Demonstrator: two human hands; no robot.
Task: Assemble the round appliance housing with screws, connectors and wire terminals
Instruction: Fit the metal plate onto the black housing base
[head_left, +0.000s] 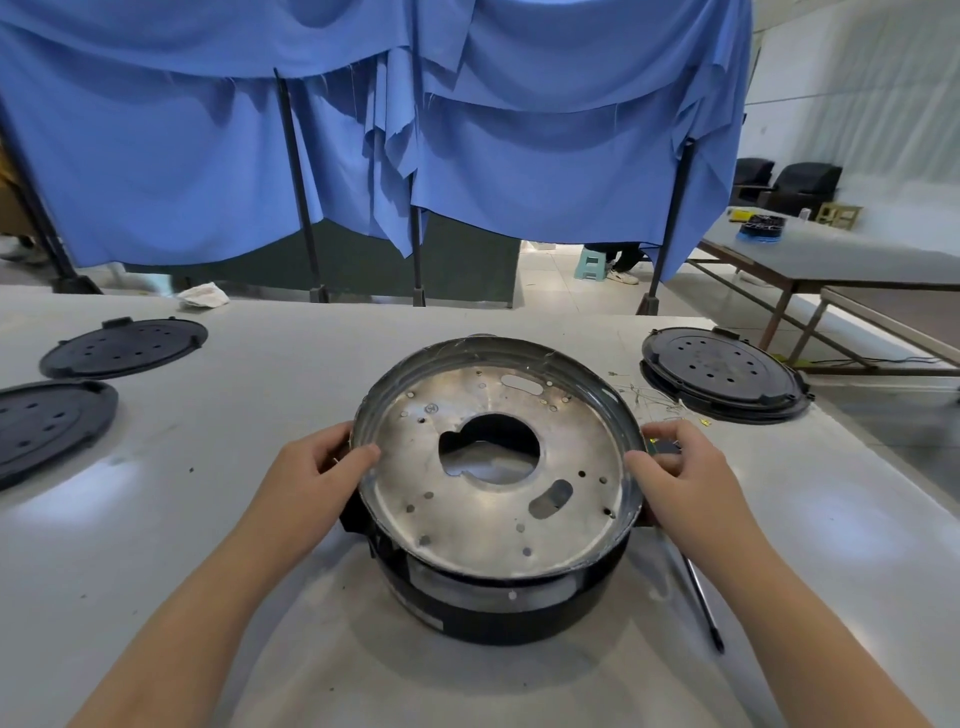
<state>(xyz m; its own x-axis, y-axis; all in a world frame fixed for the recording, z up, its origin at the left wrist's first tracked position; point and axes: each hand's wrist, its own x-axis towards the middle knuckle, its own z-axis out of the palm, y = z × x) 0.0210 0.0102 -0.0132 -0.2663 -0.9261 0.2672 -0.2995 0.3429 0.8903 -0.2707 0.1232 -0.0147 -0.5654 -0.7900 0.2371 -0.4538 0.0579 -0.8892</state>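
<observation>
Both grips, left hand (317, 470) and right hand (675, 467), clasp the housing (493, 467) rim mid-counter (208, 519); its metal plate shows bare holes, so screws, connectors and terminals likely all remain

Blue cloth (519, 156) hangs on dark poles at the far side. A crumpled white rag (203, 296) lies far left; black armchairs (795, 187) stand far right.
</observation>
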